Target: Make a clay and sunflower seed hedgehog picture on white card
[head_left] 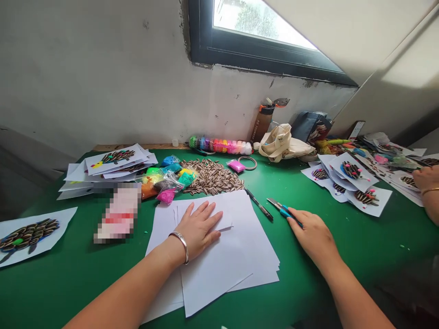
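My left hand (197, 230) lies flat with its fingers spread on a stack of white paper sheets (236, 256). The sheets overlap unevenly, and cut edges show near the fingertips. To the right of the stack, my right hand (313, 233) is closed around a blue utility knife (285, 211). Its blade sticks out and points up and left, over the green table. Between the knife and the paper lies a black pen (259, 205), apart from my fingers. A silver bracelet (181, 244) circles my left wrist.
Behind the paper are a pile of sunflower seeds (216, 176) and bagged coloured clay (168, 176). Seed pictures lie in stacks at left (113, 160) and right (350, 178). A bottle (262, 123) and cloth bag (279, 144) stand by the wall. Another person's hand (427, 178) is at the right edge.
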The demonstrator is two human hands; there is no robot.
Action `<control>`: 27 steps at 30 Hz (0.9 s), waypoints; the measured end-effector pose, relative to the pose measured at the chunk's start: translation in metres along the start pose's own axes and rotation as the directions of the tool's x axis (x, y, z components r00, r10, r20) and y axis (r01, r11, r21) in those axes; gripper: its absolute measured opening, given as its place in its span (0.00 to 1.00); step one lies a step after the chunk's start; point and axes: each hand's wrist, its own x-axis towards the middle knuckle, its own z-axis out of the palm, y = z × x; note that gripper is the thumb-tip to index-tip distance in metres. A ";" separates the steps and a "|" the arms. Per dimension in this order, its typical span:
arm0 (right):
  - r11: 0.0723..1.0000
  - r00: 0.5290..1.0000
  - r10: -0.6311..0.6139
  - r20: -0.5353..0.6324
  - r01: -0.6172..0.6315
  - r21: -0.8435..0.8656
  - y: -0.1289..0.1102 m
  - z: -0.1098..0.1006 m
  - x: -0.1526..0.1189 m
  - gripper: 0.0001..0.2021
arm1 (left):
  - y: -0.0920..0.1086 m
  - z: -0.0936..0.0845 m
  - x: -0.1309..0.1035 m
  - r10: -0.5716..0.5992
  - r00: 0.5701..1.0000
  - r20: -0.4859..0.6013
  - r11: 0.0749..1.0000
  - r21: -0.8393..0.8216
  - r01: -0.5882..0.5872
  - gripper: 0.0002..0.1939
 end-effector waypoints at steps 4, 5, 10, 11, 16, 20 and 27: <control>0.994 0.997 0.008 -0.083 -0.017 -0.106 -0.015 0.006 0.007 0.16 | 0.000 0.001 0.000 0.008 1.000 -0.019 1.000 0.012 -0.008 0.24; 0.997 0.994 -0.014 -0.107 0.006 -0.072 -0.024 0.002 0.010 0.16 | 0.000 0.001 0.000 0.012 1.000 -0.022 1.000 0.012 -0.012 0.24; 0.865 0.904 -0.427 -0.014 0.413 0.286 -0.098 -0.018 0.031 0.13 | 0.002 -0.002 -0.001 0.034 0.996 -0.078 0.999 -0.013 -0.035 0.21; 0.824 0.867 -0.498 0.021 0.465 0.323 -0.113 -0.018 0.035 0.15 | 0.003 -0.003 -0.001 0.044 0.995 -0.089 0.999 -0.018 -0.046 0.19; 0.662 0.694 -0.710 0.117 0.602 0.448 -0.154 0.005 0.049 0.10 | 0.005 -0.009 -0.002 0.103 0.984 -0.142 0.994 -0.029 -0.108 0.15; 0.610 0.681 -0.728 0.081 0.589 0.530 -0.149 0.017 0.052 0.10 | 0.005 -0.011 -0.005 0.126 0.973 -0.192 0.991 -0.007 -0.130 0.16; 0.676 0.831 -0.556 0.018 0.439 0.592 -0.155 -0.009 0.071 0.12 | -0.001 -0.040 -0.018 -0.056 0.935 -0.350 0.994 -0.105 0.020 0.16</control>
